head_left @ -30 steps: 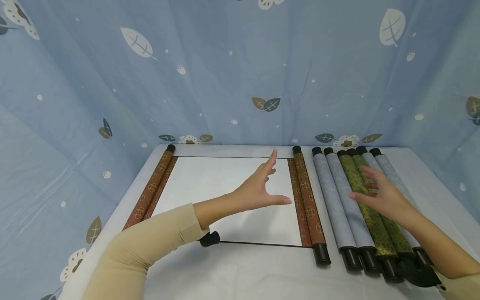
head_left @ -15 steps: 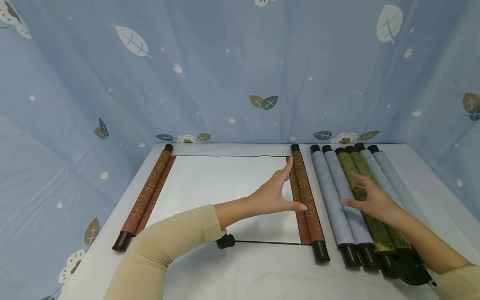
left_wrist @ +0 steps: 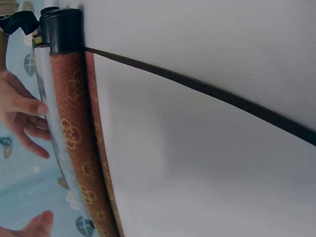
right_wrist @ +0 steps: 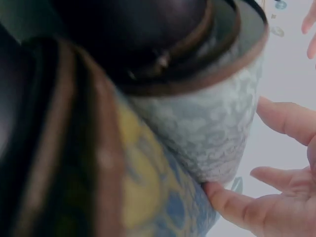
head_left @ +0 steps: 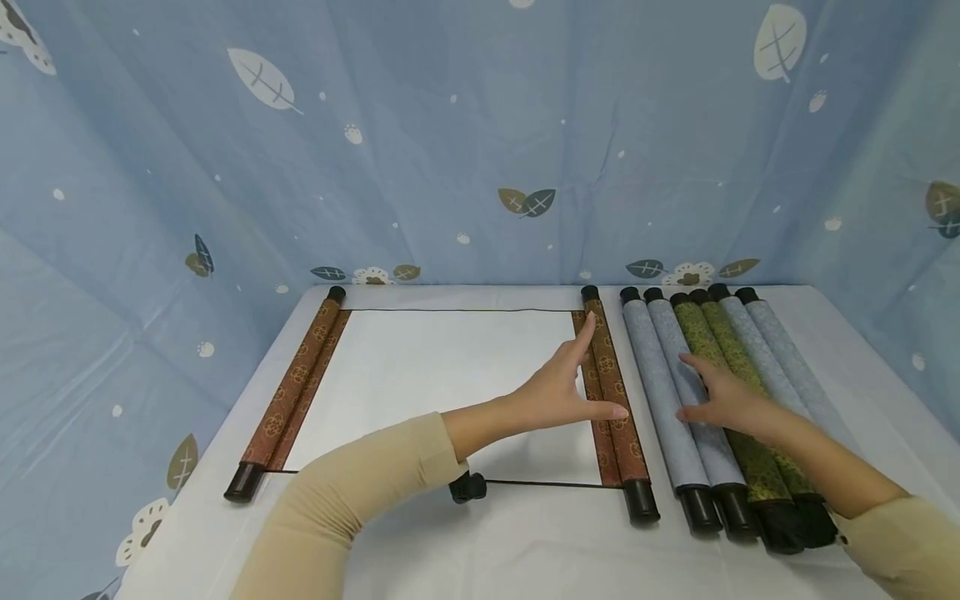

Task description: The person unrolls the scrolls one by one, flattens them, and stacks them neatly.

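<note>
Head view, centre of frame: open scroll (head_left: 442,392) lies flat on the white table (head_left: 525,542), white sheet spread between two brown patterned rollers. Left roller (head_left: 288,396) at centre left, right roller (head_left: 615,400) just right of centre, black caps at both ends.

Left hand (head_left: 562,387) at centre, fingers straight and spread, nothing grasped. Thumb points right over the right roller; fingertips reach toward its far end. Whether the hand touches the roller or hovers over it I cannot tell. Left wrist view shows the same roller (left_wrist: 74,143) running down the left of the frame, beside the white sheet.

Right hand (head_left: 723,400) at centre right, fingers relaxed and extended, lying on the pack of rolled scrolls (head_left: 720,400): grey ones and green ones side by side, touching, just right of the open scroll. No grip visible. Right wrist view: blurred close-up of a grey scroll end (right_wrist: 217,133) with fingers (right_wrist: 237,207) against its underside.

Blue leaf-print cloth (head_left: 480,142) fills the upper frame.
</note>
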`<state>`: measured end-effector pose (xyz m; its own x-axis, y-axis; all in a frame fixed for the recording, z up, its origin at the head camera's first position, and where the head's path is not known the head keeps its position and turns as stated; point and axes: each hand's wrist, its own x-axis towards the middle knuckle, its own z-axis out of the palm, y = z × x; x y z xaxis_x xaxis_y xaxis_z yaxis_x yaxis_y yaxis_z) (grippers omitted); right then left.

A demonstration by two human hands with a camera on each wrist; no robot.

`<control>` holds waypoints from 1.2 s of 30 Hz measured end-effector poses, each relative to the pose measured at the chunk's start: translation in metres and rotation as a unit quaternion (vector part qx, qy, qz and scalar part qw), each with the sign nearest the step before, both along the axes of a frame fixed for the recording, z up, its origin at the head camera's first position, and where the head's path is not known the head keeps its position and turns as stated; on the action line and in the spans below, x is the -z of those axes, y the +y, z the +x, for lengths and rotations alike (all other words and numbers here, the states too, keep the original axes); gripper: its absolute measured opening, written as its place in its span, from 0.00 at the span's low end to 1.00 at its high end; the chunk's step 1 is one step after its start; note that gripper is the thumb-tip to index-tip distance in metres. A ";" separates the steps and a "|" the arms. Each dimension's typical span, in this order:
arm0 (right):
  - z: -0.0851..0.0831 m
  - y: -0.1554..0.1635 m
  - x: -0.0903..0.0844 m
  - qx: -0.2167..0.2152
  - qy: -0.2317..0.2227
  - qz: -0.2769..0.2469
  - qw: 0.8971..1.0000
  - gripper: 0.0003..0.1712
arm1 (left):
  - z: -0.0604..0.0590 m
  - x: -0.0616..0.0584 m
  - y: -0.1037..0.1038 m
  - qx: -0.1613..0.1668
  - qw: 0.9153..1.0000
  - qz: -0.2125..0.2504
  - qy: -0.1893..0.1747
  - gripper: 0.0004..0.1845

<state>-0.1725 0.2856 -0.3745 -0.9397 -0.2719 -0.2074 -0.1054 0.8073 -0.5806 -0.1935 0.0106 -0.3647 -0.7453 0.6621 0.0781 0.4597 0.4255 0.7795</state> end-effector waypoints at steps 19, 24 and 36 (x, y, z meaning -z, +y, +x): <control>-0.016 0.004 -0.009 0.023 -0.116 -0.082 0.990 0.59 | -0.016 0.008 0.035 -0.001 0.999 0.029 -0.030 0.57; -0.017 0.007 -0.008 0.023 -0.108 -0.071 0.991 0.58 | -0.022 0.018 0.048 -0.008 0.999 0.035 -0.036 0.57; -0.018 0.010 -0.006 0.025 -0.098 -0.065 0.993 0.56 | -0.019 0.036 0.075 -0.041 0.998 0.006 -0.044 0.55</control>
<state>-0.1906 0.2960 -0.3686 -0.8979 -0.2629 -0.3531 0.0575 0.7251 -0.6862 -0.2128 0.0853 -0.4002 -0.8011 0.5983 0.0187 0.3541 0.4484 0.8207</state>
